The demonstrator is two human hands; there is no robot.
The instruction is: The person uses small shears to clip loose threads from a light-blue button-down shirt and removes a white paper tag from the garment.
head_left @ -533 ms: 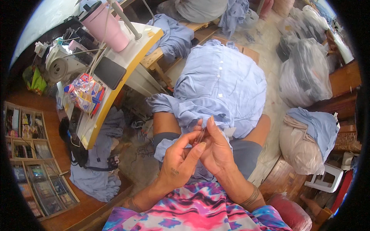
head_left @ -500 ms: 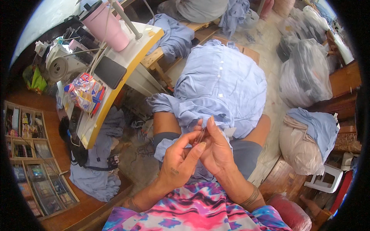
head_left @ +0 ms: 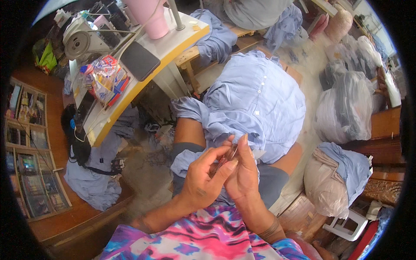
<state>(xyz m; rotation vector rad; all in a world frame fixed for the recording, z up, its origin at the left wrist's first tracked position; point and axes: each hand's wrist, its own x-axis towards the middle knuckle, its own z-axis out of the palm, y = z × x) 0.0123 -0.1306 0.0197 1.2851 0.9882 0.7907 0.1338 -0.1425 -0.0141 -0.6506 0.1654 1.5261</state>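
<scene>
My left hand (head_left: 203,177) is closed, with finger and thumb around a thin, clear, shiny thing (head_left: 222,163); its kind is too small and too covered to tell. My right hand (head_left: 242,175) cups the same thing from the other side, thumb upright, other fingers partly hidden. Below and beyond both hands, a light blue buttoned shirt (head_left: 255,91) lies bunched over my knees in a large rounded heap. A small white tag (head_left: 258,154) shows just right of my right thumb.
At left stands a yellow-edged sewing table (head_left: 180,47) with a sewing machine (head_left: 82,41), dark phone (head_left: 139,60), pink tumbler (head_left: 149,19) and colourful packet (head_left: 106,80). Stuffed plastic bags (head_left: 344,106) and a white stool (head_left: 349,225) line the right side. Blue cloth (head_left: 97,182) lies low at left.
The view has shifted and turned slightly, moving the table and bags within it. Both hands stay together at the thin clear thing, with small finger movements.
</scene>
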